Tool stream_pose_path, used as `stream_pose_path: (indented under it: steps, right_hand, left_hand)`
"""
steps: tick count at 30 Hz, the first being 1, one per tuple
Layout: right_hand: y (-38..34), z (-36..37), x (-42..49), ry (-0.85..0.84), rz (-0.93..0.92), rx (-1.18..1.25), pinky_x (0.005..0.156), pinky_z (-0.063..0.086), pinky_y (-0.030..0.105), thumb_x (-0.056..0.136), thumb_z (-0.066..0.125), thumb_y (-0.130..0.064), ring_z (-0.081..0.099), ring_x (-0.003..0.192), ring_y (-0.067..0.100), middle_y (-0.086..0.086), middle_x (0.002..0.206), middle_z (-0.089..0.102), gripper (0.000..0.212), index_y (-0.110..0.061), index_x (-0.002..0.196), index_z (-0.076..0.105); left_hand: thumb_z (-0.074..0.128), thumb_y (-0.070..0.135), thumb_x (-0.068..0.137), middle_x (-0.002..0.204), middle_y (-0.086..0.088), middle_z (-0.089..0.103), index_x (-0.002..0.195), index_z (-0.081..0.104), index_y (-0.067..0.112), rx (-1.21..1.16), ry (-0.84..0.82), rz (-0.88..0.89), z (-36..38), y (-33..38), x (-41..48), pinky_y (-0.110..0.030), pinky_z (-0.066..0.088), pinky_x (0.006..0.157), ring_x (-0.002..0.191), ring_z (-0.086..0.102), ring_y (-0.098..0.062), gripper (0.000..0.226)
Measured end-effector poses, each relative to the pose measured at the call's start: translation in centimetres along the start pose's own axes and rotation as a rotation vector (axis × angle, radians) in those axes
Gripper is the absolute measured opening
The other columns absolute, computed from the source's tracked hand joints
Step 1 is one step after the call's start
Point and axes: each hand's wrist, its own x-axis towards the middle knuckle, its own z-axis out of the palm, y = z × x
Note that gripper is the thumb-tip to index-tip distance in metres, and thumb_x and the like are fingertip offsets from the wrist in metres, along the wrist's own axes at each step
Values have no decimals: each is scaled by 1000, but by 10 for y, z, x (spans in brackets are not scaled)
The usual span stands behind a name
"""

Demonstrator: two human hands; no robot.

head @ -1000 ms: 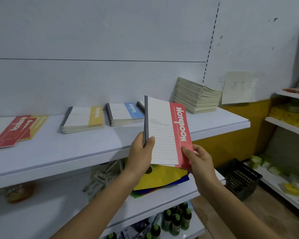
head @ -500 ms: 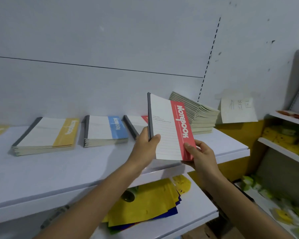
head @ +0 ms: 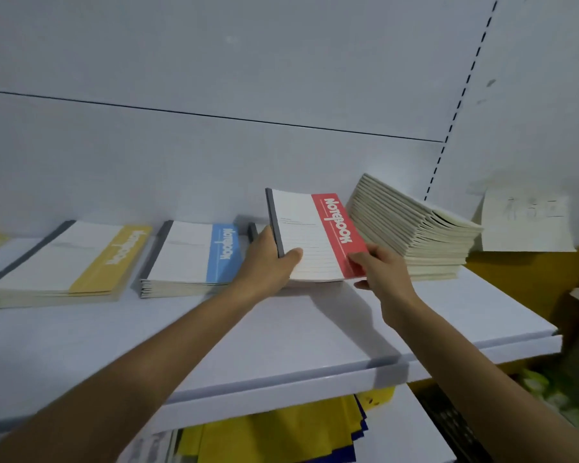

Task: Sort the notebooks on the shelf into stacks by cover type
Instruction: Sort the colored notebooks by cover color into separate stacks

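Red-banded notebook (head: 315,235) hangs tilted between our two hands, its near edge low over the shelf (head: 281,335). Our left hand (head: 268,259) grips it at the dark spine, thumb on the cover and fingers hidden beneath. Our right hand (head: 381,269) pinches the near corner of the red band.

Just behind the left hand's knuckles we see the dark spine of another flat notebook (head: 253,230). The held one covers most of it, so we cannot tell its cover. We judge it to be the red stack, and this notebook about to join it.

Further out past the left hand lies the blue-banded stack (head: 194,255), and beyond that the yellow-banded stack (head: 71,262). Both are squared up and several notebooks thick. So we count two cover types as well begun and a third as barely started.

On the other side, just beyond the right hand, a tall pile (head: 415,228) leans against the back wall. It shows only cream page edges, and we cannot read any cover in it. We take it for the unsorted supply. It stands taller than either sorted stack, so by our reckoning more than half the sorting is left: set this one down, then work through that pile one notebook at a time.
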Motion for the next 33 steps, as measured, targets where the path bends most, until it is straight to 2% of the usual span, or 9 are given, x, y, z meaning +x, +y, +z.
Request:
stream_pose_path:
  steps: [3, 7, 11, 13, 17, 22, 25, 28, 33]
  right_hand:
    - [0, 5, 23, -19, -20, -56, 70, 47, 25, 93, 54, -21, 63, 79, 11, -1, 88, 70, 12, -16, 98, 63]
    - [9, 8, 41, -76, -73, -162, 51, 42, 10, 95, 51, -18, 58, 68, 2, -4, 80, 66, 16, -19, 81, 60]
    - [27, 9, 54, -198, -122, -401, 57, 41, 16, 95, 51, -21, 57, 70, -1, -1, 93, 68, 17, -14, 100, 65]
    - [39, 13, 58, -238, -167, -468, 64, 49, 19, 95, 51, -25, 61, 74, 1, -3, 97, 69, 19, -15, 100, 66]
    - [47, 15, 57, -240, -149, -463, 97, 46, 43, 91, 54, -42, 58, 110, 16, -2, 129, 58, 55, -18, 139, 43]
    - [46, 15, 55, -373, -302, -561, 89, 52, 35, 60, 50, -85, 60, 101, 7, -17, 116, 61, 82, -36, 125, 47]
    - [48, 17, 59, -392, -320, -654, 92, 50, 36, 62, 62, -79, 57, 103, 8, -14, 123, 57, 86, -34, 132, 41]
    - [49, 17, 58, -383, -329, -675, 93, 48, 38, 62, 58, -80, 56, 99, 8, -12, 120, 57, 84, -32, 129, 42]
    - [47, 16, 56, -379, -342, -673, 100, 42, 43, 70, 61, -71, 52, 104, 10, -9, 127, 53, 80, -27, 134, 40]
  left_hand:
    - [51, 13, 96, 138, -1, 52, 137, 43, 14, 18, 47, -70, 5, -3, 16, -24, 42, 92, 124, 50, -20, 42]
    - [53, 18, 95, 139, -1, 52, 137, 42, 15, 82, 77, -168, 15, -21, 34, -31, 45, 97, 123, 51, -21, 43]
    - [51, 16, 96, 143, -1, 46, 144, 27, 13, 110, 123, -239, 19, -38, 43, -28, 42, 96, 126, 48, -22, 54]
    - [53, 17, 96, 145, -1, 43, 149, 16, 15, 175, 166, -219, 24, -43, 43, -28, 40, 97, 128, 45, -21, 65]
    - [58, 30, 93, 148, 1, 36, 150, 20, 21, 213, 241, -139, 31, -52, 42, -32, 41, 102, 134, 38, -18, 69]
    - [59, 32, 92, 147, -3, 35, 142, 36, 18, 365, 224, -86, 30, -57, 43, -35, 42, 104, 132, 38, -21, 57]
    - [59, 34, 91, 148, -5, 33, 141, 37, 19, 421, 230, -62, 31, -56, 44, -31, 33, 106, 134, 33, -20, 56]
    - [58, 47, 88, 156, -1, 20, 141, 39, 24, 517, 211, -34, 32, -56, 42, -34, 18, 114, 143, 15, -19, 61]
    - [56, 52, 87, 149, 4, 38, 128, 55, 24, 651, 193, 18, 32, -60, 41, -39, 23, 115, 141, 24, -19, 50]
